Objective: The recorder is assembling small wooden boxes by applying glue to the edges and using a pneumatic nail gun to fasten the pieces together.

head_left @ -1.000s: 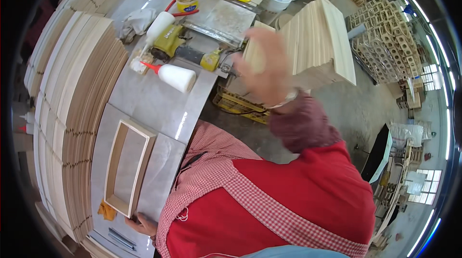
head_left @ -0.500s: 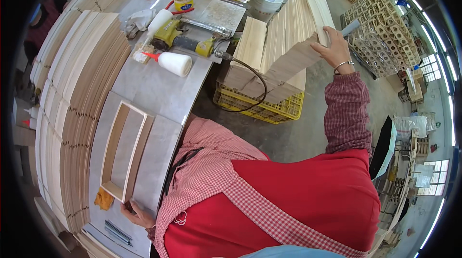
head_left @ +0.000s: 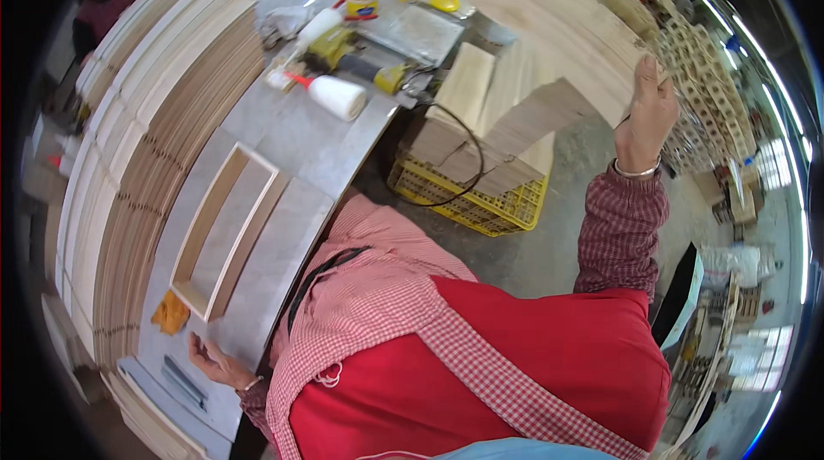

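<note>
Up at the right, my right hand [head_left: 650, 112] is closed on the edge of a thin wooden board [head_left: 571, 39], which is blurred and stretches across the top of the view. Below the board stands a stack of wooden boards [head_left: 536, 117] on a yellow plastic crate [head_left: 481, 207]. On the grey worktable lies a rectangular wooden frame [head_left: 249, 224] with thin sides. Just off the frame's near end is my left hand [head_left: 216, 363], fingers loosely bent and apart, holding nothing.
A white glue bottle [head_left: 337, 97] with a red tip lies beside a yellow-green nail gun [head_left: 360, 65] and its hose [head_left: 470, 138]. Tall stacks of wooden strips [head_left: 172, 117] line the table's left side. An orange cloth [head_left: 171, 312] and grey metal strips [head_left: 184, 381] lie near my left hand.
My right hand has lifted a board off the stack and swung it up over the table's far end. My left hand has let go of the frame and drawn back slightly.
</note>
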### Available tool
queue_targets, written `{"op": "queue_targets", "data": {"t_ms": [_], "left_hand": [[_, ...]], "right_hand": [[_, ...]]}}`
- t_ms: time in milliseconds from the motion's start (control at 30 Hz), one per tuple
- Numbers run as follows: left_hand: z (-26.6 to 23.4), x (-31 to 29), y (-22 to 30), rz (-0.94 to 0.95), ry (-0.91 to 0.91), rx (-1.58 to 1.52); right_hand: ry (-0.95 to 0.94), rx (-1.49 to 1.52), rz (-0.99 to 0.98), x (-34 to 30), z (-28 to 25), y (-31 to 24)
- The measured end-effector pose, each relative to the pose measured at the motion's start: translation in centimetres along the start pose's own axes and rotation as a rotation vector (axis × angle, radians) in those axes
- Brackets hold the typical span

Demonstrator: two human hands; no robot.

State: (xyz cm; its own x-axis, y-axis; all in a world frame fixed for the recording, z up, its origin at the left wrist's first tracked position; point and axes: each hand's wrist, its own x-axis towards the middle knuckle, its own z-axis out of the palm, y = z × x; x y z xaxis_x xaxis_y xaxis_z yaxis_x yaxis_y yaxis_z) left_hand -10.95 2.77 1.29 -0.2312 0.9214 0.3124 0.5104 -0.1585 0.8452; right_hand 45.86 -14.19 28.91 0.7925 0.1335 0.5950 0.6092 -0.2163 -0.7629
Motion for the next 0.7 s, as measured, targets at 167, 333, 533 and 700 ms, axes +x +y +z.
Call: {"op": "queue_targets", "data": {"t_ms": [167, 333, 533, 700], "left_hand": [[-2.4, 1.7, 6.4, 0.185, 0.075, 0.142], [-0.7, 1.6, 11.5, 0.397, -0.033, 0.062], [-0.6, 4.0, 16.3, 0.493, -0.234, 0.160], [0.0, 8.3, 23.7, 0.526, -0.754, -0.001]], "right_hand": [[-0.359, 0.646, 0.375, -6.7, 9.0, -1.5], [-0.639, 0.759, 0.563, -9.9, 14.6, -1.7], [-0.949, 0.809, 0.511, -12.0, 16.8, -1.5], [-1.429, 0.864, -0.002, -15.7, 17.6, -2.4]]}}
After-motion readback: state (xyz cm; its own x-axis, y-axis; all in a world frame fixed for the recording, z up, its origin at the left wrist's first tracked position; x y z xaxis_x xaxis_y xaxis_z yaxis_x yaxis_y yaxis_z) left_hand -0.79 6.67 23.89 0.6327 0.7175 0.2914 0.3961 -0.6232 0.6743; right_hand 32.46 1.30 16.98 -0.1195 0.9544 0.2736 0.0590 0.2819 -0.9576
